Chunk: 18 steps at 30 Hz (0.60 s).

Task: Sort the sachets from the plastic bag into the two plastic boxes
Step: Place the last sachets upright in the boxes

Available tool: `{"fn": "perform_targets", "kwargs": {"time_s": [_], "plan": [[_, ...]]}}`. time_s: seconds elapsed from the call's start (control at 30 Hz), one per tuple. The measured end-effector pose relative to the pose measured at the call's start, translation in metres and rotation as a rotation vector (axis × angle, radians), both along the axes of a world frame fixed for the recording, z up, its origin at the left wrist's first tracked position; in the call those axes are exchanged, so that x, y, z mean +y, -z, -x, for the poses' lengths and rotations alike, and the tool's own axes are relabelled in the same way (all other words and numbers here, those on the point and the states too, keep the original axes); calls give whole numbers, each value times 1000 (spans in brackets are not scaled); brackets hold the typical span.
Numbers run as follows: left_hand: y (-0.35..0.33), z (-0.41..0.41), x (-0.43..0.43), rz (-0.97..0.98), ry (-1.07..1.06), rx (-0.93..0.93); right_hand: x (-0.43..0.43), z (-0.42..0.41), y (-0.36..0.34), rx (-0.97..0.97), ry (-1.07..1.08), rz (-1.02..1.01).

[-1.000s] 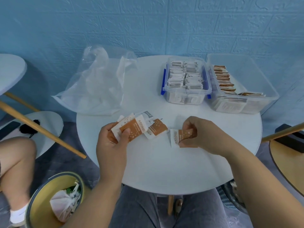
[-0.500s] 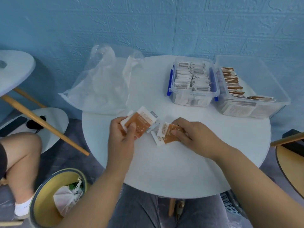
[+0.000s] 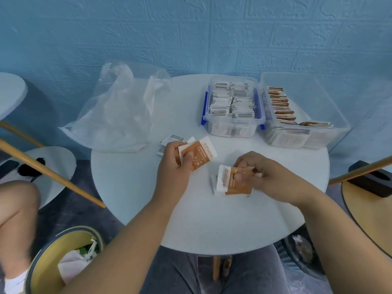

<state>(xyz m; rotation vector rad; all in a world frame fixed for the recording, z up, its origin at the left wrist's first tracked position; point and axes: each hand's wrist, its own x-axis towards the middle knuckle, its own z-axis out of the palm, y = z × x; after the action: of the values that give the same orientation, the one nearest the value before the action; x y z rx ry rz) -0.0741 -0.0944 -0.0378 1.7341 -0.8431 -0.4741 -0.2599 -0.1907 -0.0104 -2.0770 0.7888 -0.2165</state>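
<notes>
Your left hand (image 3: 174, 166) grips a few orange sachets (image 3: 200, 154), your right hand (image 3: 271, 179) pinches a second orange stack (image 3: 237, 184); the print on them's too blurry to read.

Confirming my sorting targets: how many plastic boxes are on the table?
2. The blue-latched box sits at the far side of the table; the larger clear box stands directly right of it. No others show.
</notes>
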Motion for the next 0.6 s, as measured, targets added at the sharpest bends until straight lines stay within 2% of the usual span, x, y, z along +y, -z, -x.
{"fn": "perform_targets", "kwargs": {"time_s": [0.07, 0.17, 0.37, 0.43, 0.53, 0.6], "plan": [[1, 7, 7, 2, 7, 8, -1, -4, -5, 71, -30, 18], [1, 11, 13, 0, 25, 15, -1, -13, -1, 273, -79, 209], [1, 12, 12, -11, 41, -40, 6, -14, 6, 342, -19, 259], [2, 13, 11, -16, 48, -55, 9, -13, 5, 291, -31, 223], [4, 15, 8, -18, 70, -64, 14, -10, 2, 129, -27, 82], [3, 20, 5, -8, 103, -59, 15, -9, 2, 18, 0, 59]]}}
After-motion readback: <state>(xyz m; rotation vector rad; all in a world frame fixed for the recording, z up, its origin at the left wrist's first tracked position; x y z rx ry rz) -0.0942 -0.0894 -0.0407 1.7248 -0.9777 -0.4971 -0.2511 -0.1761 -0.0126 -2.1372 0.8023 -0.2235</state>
